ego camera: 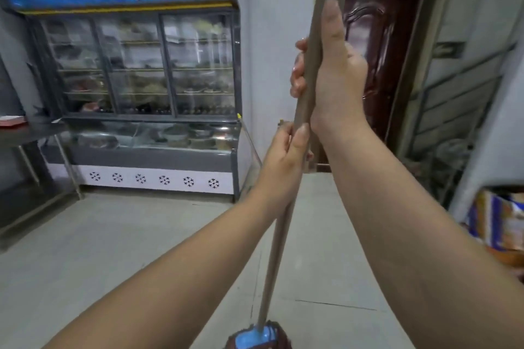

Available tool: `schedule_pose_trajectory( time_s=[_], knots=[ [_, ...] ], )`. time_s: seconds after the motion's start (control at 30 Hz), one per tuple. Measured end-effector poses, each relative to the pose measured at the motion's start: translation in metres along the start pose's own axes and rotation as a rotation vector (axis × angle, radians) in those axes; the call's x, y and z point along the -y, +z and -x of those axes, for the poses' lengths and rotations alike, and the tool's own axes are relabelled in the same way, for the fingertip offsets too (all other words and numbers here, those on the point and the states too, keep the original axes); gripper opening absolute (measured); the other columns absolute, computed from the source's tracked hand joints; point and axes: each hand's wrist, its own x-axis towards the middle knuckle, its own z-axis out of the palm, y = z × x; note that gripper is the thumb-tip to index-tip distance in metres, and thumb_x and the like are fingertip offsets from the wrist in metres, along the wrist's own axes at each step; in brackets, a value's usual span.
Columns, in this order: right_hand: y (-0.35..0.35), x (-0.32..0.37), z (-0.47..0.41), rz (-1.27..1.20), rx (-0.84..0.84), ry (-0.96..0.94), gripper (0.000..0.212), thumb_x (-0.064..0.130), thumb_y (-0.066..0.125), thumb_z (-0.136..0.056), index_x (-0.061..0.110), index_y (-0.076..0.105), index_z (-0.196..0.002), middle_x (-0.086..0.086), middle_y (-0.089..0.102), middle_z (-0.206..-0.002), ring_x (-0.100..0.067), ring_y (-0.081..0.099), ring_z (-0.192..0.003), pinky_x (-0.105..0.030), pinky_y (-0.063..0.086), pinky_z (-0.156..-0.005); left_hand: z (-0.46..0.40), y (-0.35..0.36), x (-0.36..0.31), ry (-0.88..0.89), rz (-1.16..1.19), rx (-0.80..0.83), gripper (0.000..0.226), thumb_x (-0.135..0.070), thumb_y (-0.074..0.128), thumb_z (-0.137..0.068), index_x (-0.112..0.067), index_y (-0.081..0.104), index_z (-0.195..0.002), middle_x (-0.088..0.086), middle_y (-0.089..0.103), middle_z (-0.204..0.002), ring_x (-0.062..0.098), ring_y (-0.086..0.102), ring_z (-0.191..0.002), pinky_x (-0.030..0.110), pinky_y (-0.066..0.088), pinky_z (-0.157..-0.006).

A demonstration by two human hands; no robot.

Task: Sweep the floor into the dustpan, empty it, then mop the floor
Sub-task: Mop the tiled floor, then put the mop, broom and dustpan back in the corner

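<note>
A long brown handle [279, 238] runs from the top of the view down to a blue socket and dark reddish head [259, 336] on the grey floor [119, 249] at the bottom edge. My right hand [331, 71] grips the handle high up, thumb laid along it. My left hand [286, 159] holds the handle just below, fingers wrapped round it. No dustpan is in view.
A glass-fronted display fridge [147, 88] with a blue sign stands against the back wall. A metal table [34, 133] is at the left. A dark wooden door [377, 45] lies behind the handle. Stacked boxes [499, 218] and a rack crowd the right side.
</note>
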Motion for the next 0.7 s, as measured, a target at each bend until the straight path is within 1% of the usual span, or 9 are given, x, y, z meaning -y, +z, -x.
schedule_pose_trajectory(
  time_s=[0.17, 0.2, 0.27, 0.3, 0.4, 0.47, 0.57, 0.6, 0.7],
  knots=[
    [-0.065, -0.034, -0.073, 0.065, -0.025, -0.089, 0.037, 0.045, 0.057, -0.085, 0.016, 0.060, -0.061, 0.003, 0.054, -0.046, -0.009, 0.048, -0.036, -0.017, 0.041, -0.038, -0.089, 0.050, 0.064, 0.069, 0.067, 0.100, 0.012, -0.028, 0.036, -0.099, -0.025, 0.047, -0.095, -0.011, 0.056, -0.077, -0.012, 0.054, -0.062, 0.005, 0.043, -0.061],
    [-0.076, -0.044, -0.091, 0.082, -0.025, -0.097, 0.037, 0.044, 0.057, -0.085, 0.016, 0.060, -0.062, 0.003, 0.054, -0.045, -0.009, 0.047, -0.036, -0.017, 0.041, -0.038, -0.109, 0.058, 0.079, 0.080, 0.091, 0.112, 0.012, -0.031, 0.037, -0.098, -0.027, 0.048, -0.096, -0.013, 0.057, -0.077, -0.010, 0.055, -0.065, 0.008, 0.046, -0.065],
    [-0.095, -0.069, -0.131, 0.119, -0.018, -0.106, 0.038, 0.044, 0.057, -0.086, 0.016, 0.058, -0.062, 0.003, 0.053, -0.045, -0.008, 0.047, -0.036, -0.017, 0.041, -0.038, -0.154, 0.070, 0.111, 0.071, 0.131, 0.132, 0.013, -0.039, 0.039, -0.095, -0.033, 0.050, -0.092, -0.014, 0.058, -0.074, 0.001, 0.058, -0.072, 0.022, 0.051, -0.074],
    [-0.103, -0.083, -0.152, 0.145, -0.013, -0.108, 0.038, 0.044, 0.057, -0.087, 0.015, 0.058, -0.062, 0.003, 0.053, -0.045, -0.009, 0.046, -0.036, -0.018, 0.040, -0.039, -0.177, 0.074, 0.128, 0.064, 0.143, 0.132, 0.014, -0.041, 0.039, -0.094, -0.034, 0.051, -0.091, -0.014, 0.058, -0.073, 0.004, 0.058, -0.072, 0.027, 0.052, -0.074],
    [-0.127, -0.127, -0.221, 0.238, -0.026, -0.086, 0.039, 0.042, 0.054, -0.090, 0.015, 0.057, -0.062, 0.004, 0.052, -0.045, -0.009, 0.046, -0.037, -0.018, 0.040, -0.039, -0.254, 0.084, 0.180, 0.017, 0.195, 0.139, 0.014, -0.043, 0.042, -0.091, -0.033, 0.052, -0.093, -0.010, 0.060, -0.075, 0.008, 0.058, -0.073, 0.029, 0.052, -0.076],
    [-0.145, -0.151, -0.264, 0.270, -0.024, -0.068, 0.040, 0.042, 0.054, -0.090, 0.015, 0.057, -0.061, 0.004, 0.052, -0.045, -0.008, 0.045, -0.036, -0.016, 0.040, -0.037, -0.300, 0.093, 0.212, 0.002, 0.203, 0.160, 0.022, -0.054, 0.045, -0.086, -0.036, 0.052, -0.097, -0.008, 0.062, -0.078, 0.010, 0.061, -0.078, 0.033, 0.052, -0.081],
    [-0.174, -0.175, -0.318, 0.281, -0.049, -0.068, 0.041, 0.046, 0.055, -0.086, 0.017, 0.058, -0.057, 0.004, 0.053, -0.045, -0.007, 0.045, -0.034, -0.016, 0.038, -0.036, -0.350, 0.111, 0.260, 0.026, 0.179, 0.215, 0.029, -0.059, 0.042, -0.082, -0.041, 0.051, -0.103, -0.014, 0.065, -0.083, -0.004, 0.061, -0.079, 0.012, 0.049, -0.073],
    [-0.183, -0.181, -0.334, 0.281, -0.062, -0.070, 0.040, 0.046, 0.056, -0.085, 0.018, 0.058, -0.056, 0.003, 0.054, -0.045, -0.008, 0.045, -0.034, -0.016, 0.038, -0.036, -0.360, 0.118, 0.276, 0.008, 0.172, 0.240, 0.032, -0.058, 0.038, -0.079, -0.038, 0.051, -0.101, -0.011, 0.064, -0.082, -0.005, 0.060, -0.075, 0.009, 0.048, -0.070],
    [-0.209, -0.205, -0.377, 0.269, -0.095, -0.086, 0.041, 0.045, 0.057, -0.083, 0.018, 0.058, -0.052, 0.002, 0.053, -0.044, -0.008, 0.045, -0.032, -0.016, 0.038, -0.034, -0.388, 0.143, 0.324, -0.112, 0.180, 0.236, 0.044, -0.060, 0.028, -0.074, -0.030, 0.055, -0.091, -0.003, 0.057, -0.076, 0.000, 0.056, -0.069, 0.013, 0.046, -0.067]
  ],
)
